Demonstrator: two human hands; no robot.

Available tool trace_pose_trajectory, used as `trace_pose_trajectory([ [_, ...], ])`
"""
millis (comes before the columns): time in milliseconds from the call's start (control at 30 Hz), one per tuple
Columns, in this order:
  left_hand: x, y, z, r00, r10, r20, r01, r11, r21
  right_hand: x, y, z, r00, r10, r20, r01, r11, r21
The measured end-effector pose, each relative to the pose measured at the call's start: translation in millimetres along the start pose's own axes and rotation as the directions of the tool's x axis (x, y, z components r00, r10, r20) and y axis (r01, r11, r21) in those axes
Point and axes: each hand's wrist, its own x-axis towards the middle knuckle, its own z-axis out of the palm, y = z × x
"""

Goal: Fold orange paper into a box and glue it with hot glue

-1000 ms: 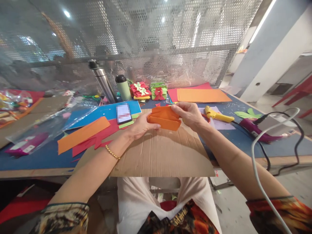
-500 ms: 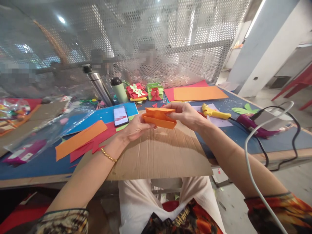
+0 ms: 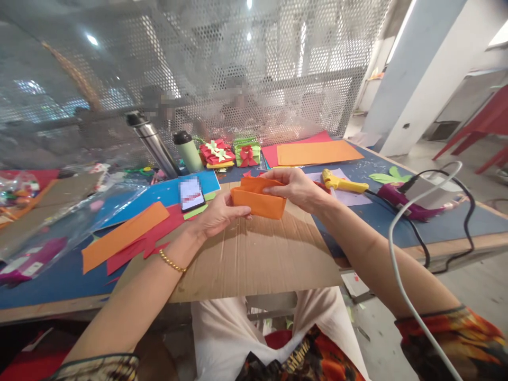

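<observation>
Between both hands is a small folded orange paper box [image 3: 259, 204], held just above a brown cardboard sheet [image 3: 262, 259]. My left hand [image 3: 218, 214] grips its left end, thumb across the front wall and fingers behind. My right hand [image 3: 296, 188] pinches the box at its upper right, with fingertips at the top opening. The front wall faces me, and a back wall shows above it. A phone [image 3: 191, 193] lies left of the box, near a green paper strip [image 3: 195, 212]. To the right rests a yellow glue gun [image 3: 345, 183] on pale purple paper.
Orange [image 3: 127, 235] and red paper strips lie at left beside a blue sheet [image 3: 159, 197]. A steel flask [image 3: 154, 145], a green bottle [image 3: 189, 153] and small paper boxes with bows [image 3: 246, 153] stand behind. A white cable [image 3: 392, 254] crosses near my right arm.
The box has tipped so that its front wall faces me more and its opening shows less. Both hands keep hold of it. The whole view has shifted slightly.
</observation>
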Motion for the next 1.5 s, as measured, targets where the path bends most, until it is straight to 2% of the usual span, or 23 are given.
trace_pose_trajectory([
  [167, -1, 1, 1.8, 1.0, -0.005, 0.018, 0.005, 1.0, 0.019, -1, -4, 1, 1.0, 0.019, -0.001, -0.019, 1.0, 0.007],
  [400, 1, -1, -0.9, 1.0, 0.026, 0.005, -0.026, 0.998, 0.052, -2, -5, -1, 0.996, 0.055, 0.067, -0.057, 0.998, 0.03],
  [733, 1, -1, -1.0, 0.999, 0.028, -0.016, -0.028, 0.999, 0.041, -1, -7, -3, 0.997, 0.055, 0.059, -0.058, 0.997, 0.045],
  [1000, 1, 0, -2.2, 0.999, 0.045, -0.003, -0.045, 0.998, 0.037, -3, -13, -10, 1.0, 0.008, 0.02, -0.008, 1.0, 0.012],
  [1167, 3, -3, -2.7, 0.998, 0.069, -0.013, -0.068, 0.996, 0.052, -4, -14, -11, 1.0, 0.019, -0.003, -0.019, 0.998, -0.052],
  [1333, 5, -9, -3.2, 0.99, 0.141, -0.024, -0.133, 0.97, 0.202, -3, -7, -7, 0.999, -0.021, -0.04, 0.015, 0.989, -0.146],
  [1500, 1, -12, 2.6, 0.937, 0.344, -0.067, -0.292, 0.871, 0.396, -2, -2, -5, 0.999, -0.054, -0.003, 0.054, 0.992, -0.116],
])
